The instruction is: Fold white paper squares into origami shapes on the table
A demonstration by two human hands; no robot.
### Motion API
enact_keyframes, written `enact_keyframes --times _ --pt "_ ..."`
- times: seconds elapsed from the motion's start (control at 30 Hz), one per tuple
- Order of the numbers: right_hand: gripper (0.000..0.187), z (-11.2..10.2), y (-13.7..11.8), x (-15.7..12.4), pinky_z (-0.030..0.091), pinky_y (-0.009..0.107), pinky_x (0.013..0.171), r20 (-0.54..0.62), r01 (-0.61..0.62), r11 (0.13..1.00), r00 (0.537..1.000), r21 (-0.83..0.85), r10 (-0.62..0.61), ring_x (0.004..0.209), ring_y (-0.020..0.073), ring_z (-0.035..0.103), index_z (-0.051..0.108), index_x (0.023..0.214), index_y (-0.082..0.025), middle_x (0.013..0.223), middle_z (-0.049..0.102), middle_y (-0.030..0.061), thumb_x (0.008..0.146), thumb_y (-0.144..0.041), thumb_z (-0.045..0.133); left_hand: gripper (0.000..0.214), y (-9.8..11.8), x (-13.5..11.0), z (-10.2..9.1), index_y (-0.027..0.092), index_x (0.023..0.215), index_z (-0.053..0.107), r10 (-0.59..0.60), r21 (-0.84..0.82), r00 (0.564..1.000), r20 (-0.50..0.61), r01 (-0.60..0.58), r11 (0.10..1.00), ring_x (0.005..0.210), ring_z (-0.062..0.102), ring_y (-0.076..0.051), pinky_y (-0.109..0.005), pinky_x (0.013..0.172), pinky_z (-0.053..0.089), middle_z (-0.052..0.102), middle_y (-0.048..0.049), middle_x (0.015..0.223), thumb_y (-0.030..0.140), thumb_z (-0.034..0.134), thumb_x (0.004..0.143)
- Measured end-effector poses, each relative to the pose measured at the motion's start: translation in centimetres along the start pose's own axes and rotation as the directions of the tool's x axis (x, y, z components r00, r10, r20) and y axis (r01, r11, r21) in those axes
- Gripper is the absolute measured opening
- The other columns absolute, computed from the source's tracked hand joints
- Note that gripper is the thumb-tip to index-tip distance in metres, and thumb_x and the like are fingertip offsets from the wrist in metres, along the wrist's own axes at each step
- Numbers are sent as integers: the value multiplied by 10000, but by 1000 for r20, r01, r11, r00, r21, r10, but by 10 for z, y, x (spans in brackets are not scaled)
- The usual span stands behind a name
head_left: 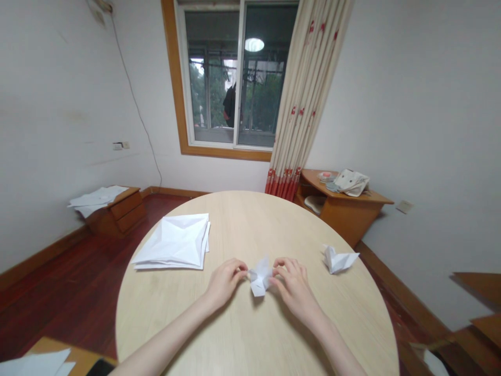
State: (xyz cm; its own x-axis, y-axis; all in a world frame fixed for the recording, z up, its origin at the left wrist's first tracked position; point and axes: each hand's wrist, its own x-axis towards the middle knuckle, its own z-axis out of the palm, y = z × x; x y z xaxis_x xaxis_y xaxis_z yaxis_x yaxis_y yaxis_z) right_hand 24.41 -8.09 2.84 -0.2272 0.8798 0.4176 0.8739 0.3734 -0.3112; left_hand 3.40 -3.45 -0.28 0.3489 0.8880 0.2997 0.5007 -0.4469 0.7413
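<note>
A small white folded paper figure is held between both hands, over the middle of the round table. My left hand pinches its left side with thumb and fingertips. On the other side, my right hand grips the right edge between thumb and fingers. Thin flaps of the paper stand up at its top, slightly blurred. To the right lies another folded paper figure, apart from my hands. A stack of creased white paper sheets rests to the left of my left hand.
The round wooden table fills the front. Beyond it stand a low drawer cabinet with papers on top, and a corner desk holding a cloth bag. More paper sheets and a dark object lie at the lower left.
</note>
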Motion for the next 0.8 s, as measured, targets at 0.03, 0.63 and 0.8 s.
enact_keyframes --times 0.03,0.63,0.8 --pt "113 0 0 -1 396 416 860 -12 -1 1000 1000 1 1 1034 248 525 597 826 -219 1033 603 72 878 -202 497 171 2 1 1 201 858 658 1 -3 1000 -2 -1 1000 824 615 -186 -279 761 442 686 -32 905 252 496 880" --pt "462 -48 53 -34 341 441 839 -518 -198 980 839 -11 164 933 279 518 614 719 -235 957 608 81 884 -611 402 217 73 67 81 156 977 711 35 -451 995 99 14 892 893 598 -185 -277 832 442 680 -73 1033 239 564 840" --pt "520 -48 75 -46 334 436 811 -552 -316 948 796 -32 246 925 288 498 631 692 -228 970 610 99 870 -643 372 325 80 80 116 127 1052 703 -9 -579 975 222 139 803 916 589 -195 -277 800 442 669 -105 1060 315 490 893"
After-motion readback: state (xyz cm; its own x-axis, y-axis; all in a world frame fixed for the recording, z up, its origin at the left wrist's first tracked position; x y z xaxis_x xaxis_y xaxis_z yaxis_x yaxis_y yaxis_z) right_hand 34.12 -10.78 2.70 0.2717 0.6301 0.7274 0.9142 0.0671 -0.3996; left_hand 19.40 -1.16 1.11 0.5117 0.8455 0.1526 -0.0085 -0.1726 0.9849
